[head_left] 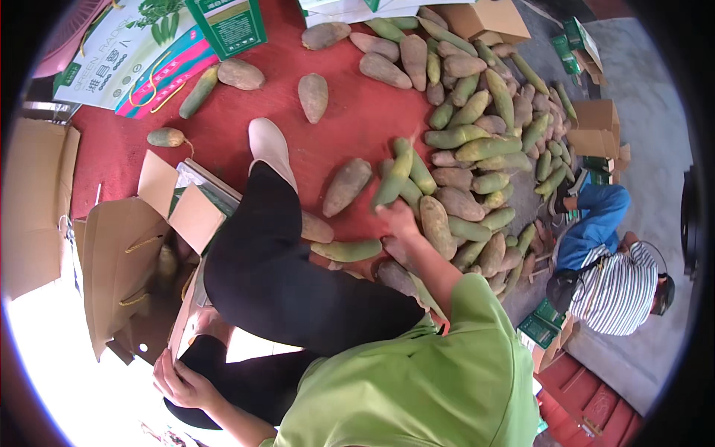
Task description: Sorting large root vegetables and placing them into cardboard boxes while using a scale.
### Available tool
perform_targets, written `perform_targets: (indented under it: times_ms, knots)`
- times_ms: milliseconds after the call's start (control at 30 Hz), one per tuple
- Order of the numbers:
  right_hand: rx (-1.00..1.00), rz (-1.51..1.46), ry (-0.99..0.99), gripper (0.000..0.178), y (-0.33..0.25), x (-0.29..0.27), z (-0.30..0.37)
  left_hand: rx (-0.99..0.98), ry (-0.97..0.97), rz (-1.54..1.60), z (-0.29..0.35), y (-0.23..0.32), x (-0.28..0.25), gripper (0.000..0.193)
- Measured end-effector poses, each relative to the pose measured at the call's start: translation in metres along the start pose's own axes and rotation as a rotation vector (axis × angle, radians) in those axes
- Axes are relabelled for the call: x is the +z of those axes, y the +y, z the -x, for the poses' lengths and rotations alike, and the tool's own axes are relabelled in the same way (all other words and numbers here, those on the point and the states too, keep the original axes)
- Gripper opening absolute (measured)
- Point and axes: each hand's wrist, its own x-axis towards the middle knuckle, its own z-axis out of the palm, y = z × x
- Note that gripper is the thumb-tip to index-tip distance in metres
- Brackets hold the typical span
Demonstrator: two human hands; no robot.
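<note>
Here's the right hand out over the red mat, its fingers wrapped round the near end of a green radish, the tip a little blurred, right at the edge of a big heap of radishes. Over to the left hand, low down, fingers pinched on the edge of a cardboard flap. Between the two hands lies the obstacle: a bent leg in black trousers, ending in a pale, smooth boot and partly covering an open carton. Left of that, a brown cardboard holder with yellow cord handles gapes, its inside dim. Along the top, a white printed box leans by a glossy green box. Off right, a co-worker in a striped shirt sits on the far side of the heap, near more green boxes. And what a mix of surfaces! Smooth green bodies fading to yellow, tapering like fat cucumbers, jumbled with dull brown-grey ones, rougher and plumper; one such brown root lies apart on the flat mat, beside the held radish, and smooth grey floor spreads beyond.
</note>
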Motion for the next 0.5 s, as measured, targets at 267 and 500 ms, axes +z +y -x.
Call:
perform_targets:
  times_ms: [267, 500]
  knots:
    - [-0.229, 0.923, 0.008, 0.034, 0.023, -0.018, -0.012, 0.076, 0.007, 0.042, -0.003, -0.001, 0.002, 0.017]
    - [-0.816, 1.755, -0.098, 0.034, -0.009, -0.049, -0.028, 0.052, 0.013, 0.068, -0.003, 0.000, 0.000, 0.016]
